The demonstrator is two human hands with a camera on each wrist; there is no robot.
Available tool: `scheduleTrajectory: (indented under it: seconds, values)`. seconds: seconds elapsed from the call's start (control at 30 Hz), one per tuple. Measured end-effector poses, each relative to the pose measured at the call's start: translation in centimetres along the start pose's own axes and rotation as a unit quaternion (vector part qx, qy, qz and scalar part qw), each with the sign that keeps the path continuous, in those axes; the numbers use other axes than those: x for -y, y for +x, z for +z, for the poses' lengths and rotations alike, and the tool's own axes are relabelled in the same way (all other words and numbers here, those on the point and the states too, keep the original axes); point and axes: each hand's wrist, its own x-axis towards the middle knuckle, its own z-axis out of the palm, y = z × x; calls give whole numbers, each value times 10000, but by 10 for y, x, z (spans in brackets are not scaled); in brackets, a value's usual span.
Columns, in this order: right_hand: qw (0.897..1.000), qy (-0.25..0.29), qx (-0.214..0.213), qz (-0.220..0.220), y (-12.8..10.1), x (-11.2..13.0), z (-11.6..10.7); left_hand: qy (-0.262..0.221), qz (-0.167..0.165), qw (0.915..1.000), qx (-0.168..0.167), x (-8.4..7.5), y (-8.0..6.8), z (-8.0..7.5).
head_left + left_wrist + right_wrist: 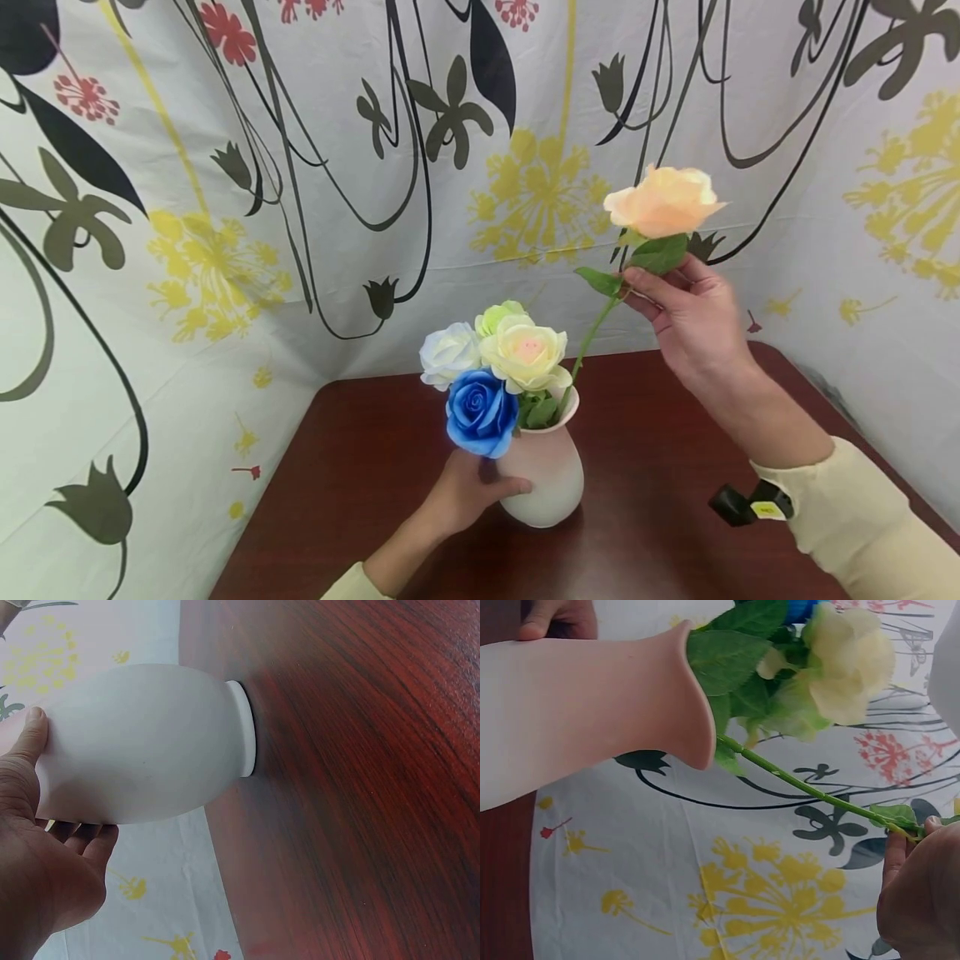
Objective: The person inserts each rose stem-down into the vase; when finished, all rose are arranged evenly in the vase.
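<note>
A vase [542, 483], pink toward its flared mouth and white below, stands upright on the table. My left hand [463, 493] grips its left side, thumb across the front and fingers round the back, as the left wrist view shows. High at the right, my right hand [693, 321] pinches the stem of a peach rose [663, 202] just under its leaves. The lower end of that green stem [802, 784] goes into the vase mouth at its right edge. A blue rose [482, 412], a white rose [450, 356], a cream rose [527, 353] and a light green bloom [501, 317] fill the mouth.
The dark red-brown wooden table [667, 500] reaches back to a white cloth [337, 250] printed with flowers and vines, which hangs behind and at both sides. A small black device [750, 503] is strapped at my right sleeve.
</note>
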Motion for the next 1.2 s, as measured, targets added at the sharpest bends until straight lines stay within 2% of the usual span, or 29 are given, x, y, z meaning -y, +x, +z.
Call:
scheduleTrajectory:
  seconds: [0.27, 0.73, 0.87, 1.03, 1.2]
  values:
    - [9971, -620, 211, 377, -8, -20, -5, 10, -24, 10000, -6, 0, 0, 0]
    - [9802, -1729, 309, 911, -20, -43, -9, 93, -80, 9999, 6, 0, -2, 1]
    - [9684, -2249, 340, 1021, -24, -49, -10, 67, -80, 9999, 6, 0, -2, 0]
    - [9450, -3011, 371, 1225, -30, -59, -10, 21, -116, 9999, 8, 2, -1, 1]
    - [9329, -3309, 636, 1273, -39, -67, -11, -4, -100, 9999, -7, 1, -2, 1]
